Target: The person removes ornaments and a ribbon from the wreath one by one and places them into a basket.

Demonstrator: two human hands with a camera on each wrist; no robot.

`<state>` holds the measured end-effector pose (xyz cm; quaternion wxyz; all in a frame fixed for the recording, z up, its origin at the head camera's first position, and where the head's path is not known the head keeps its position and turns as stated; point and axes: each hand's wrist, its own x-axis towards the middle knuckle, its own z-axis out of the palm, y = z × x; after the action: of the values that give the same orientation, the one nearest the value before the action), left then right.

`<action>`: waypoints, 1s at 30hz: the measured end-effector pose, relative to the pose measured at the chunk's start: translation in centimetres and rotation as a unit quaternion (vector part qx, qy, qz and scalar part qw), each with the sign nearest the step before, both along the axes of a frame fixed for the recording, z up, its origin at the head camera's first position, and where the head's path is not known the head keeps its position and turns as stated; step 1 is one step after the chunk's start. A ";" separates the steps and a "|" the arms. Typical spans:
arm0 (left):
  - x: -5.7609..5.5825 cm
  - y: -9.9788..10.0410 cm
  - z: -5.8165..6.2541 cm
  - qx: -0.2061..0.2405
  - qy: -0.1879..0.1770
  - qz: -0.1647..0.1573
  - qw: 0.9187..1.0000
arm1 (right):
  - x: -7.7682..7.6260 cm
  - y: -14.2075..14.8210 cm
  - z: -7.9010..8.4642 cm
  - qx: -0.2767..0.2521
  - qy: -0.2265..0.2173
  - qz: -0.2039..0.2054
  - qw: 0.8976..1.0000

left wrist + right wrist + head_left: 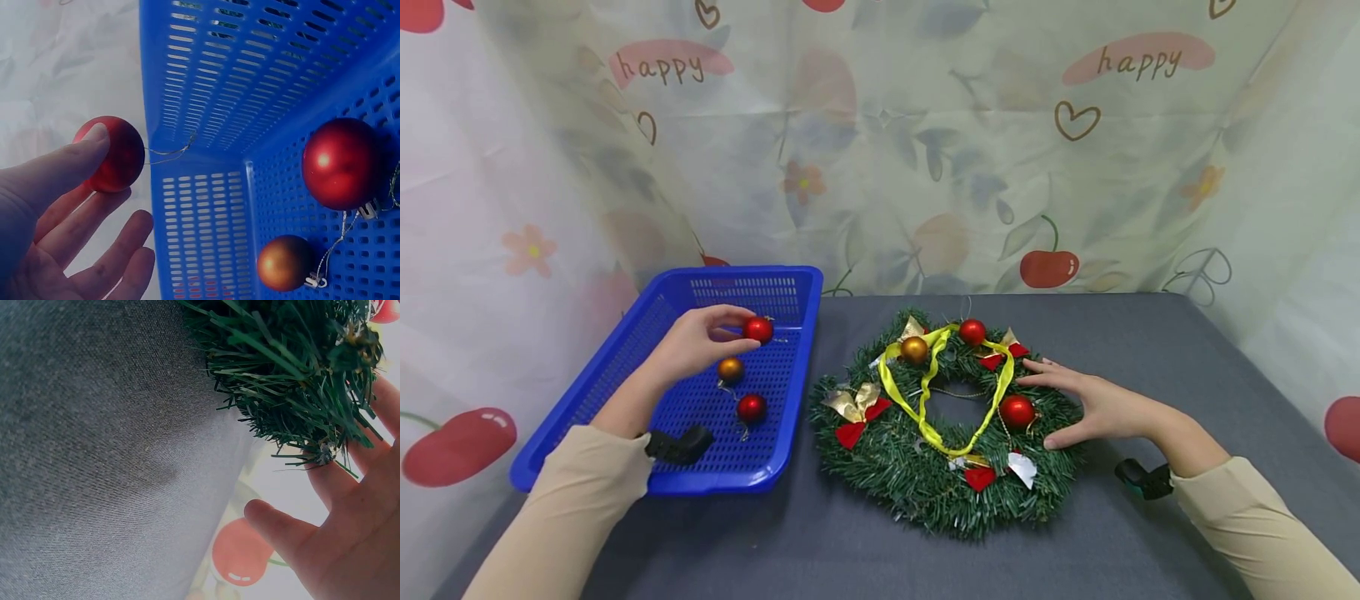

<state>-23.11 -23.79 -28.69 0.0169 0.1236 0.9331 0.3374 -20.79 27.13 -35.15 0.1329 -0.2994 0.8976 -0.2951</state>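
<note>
My left hand [691, 343] pinches a red Christmas bauble [758, 330] between thumb and fingers, above the blue basket [806, 367]. A thin hanging thread [165, 154] trails from this bauble in the left wrist view. Below, on the basket floor, lie a gold bauble [731, 370] and another red bauble [752, 408]. Flat on the table rests a green wreath [902, 492] trimmed with bows, a few baubles and a loop of yellow ribbon [887, 379]. At its right side, my right hand [1108, 406] has its fingers spread, fingertips at the greenery.
The basket stands left of the wreath on a grey cloth-covered table [865, 567]. A printed curtain [880, 150] encloses the back and sides. One red bauble [1018, 412] on the wreath sits close to the right fingers.
</note>
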 end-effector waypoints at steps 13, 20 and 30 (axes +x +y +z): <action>0.0 0.1 -0.5 -0.048 -0.018 -0.020 0.998 | 0.0 0.0 -0.2 -0.001 0.006 0.000 1.000; 0.0 0.0 -0.8 -0.055 -0.040 -0.022 0.997 | 0.0 0.0 -0.1 -0.001 0.005 0.001 1.000; -0.1 0.0 -0.8 -0.070 -0.045 -0.032 0.996 | -0.1 0.1 -0.1 0.001 0.005 0.005 1.000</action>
<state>-23.20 -23.81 -29.49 0.0779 0.1368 0.9483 0.2756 -20.88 27.20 -35.25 0.1300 -0.3051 0.8971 -0.2919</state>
